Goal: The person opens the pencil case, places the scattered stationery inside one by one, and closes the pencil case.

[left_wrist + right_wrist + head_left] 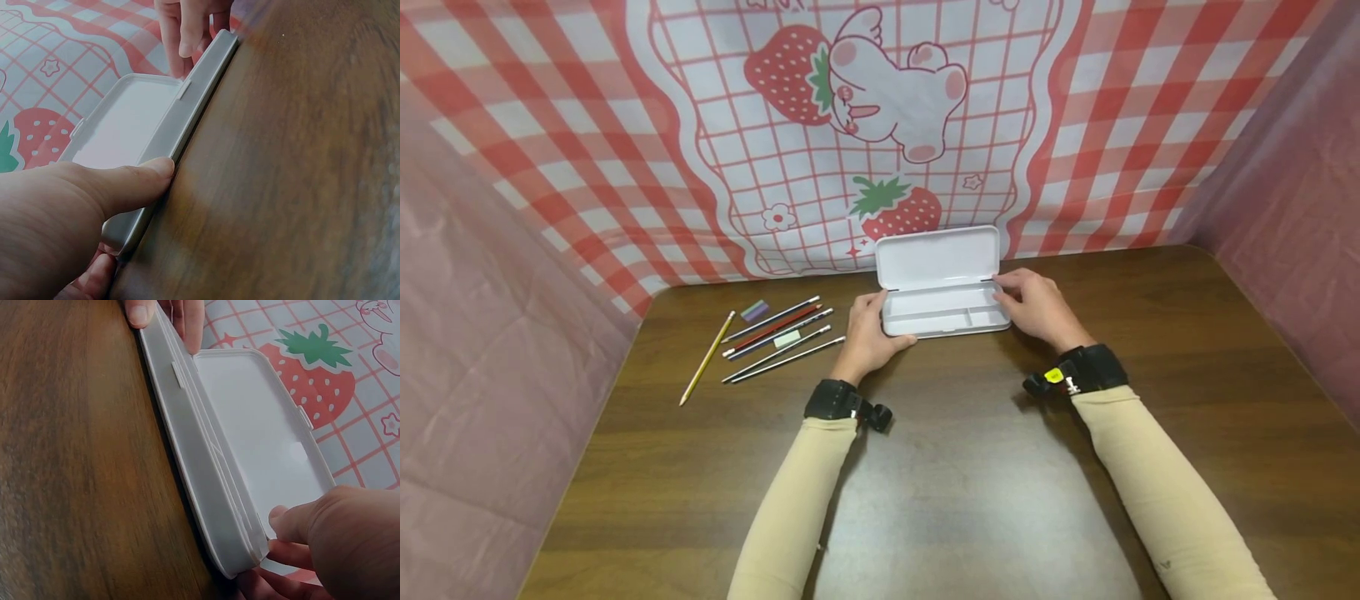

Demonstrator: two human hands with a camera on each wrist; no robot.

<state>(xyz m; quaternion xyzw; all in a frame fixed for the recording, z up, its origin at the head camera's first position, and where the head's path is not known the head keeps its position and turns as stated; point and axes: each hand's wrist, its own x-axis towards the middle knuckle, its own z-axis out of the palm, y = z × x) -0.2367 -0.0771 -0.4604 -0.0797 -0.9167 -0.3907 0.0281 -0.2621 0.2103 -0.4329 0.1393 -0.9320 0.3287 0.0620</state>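
A white pencil case [947, 308] lies with its lid raised at the back of the table, its compartments bare. My left hand [867, 333] grips its left end, the thumb [147, 178] along the front wall and the fingers round the end. At the opposite end my right hand [1037, 308] holds the case near the hinge. In the right wrist view that thumb [294, 522] reaches over the inside edge while the fingers bend beneath the corner. The open lid [938, 257] leans back toward the patterned cloth.
Left of the case lie several pencils [778, 329], a pale green eraser [787, 339] and a purple-and-green block [755, 311]. A yellow pencil [707, 358] sits apart, farther left. A strawberry-print cloth [880, 125] hangs behind the table [955, 483], with pink cloth at both sides.
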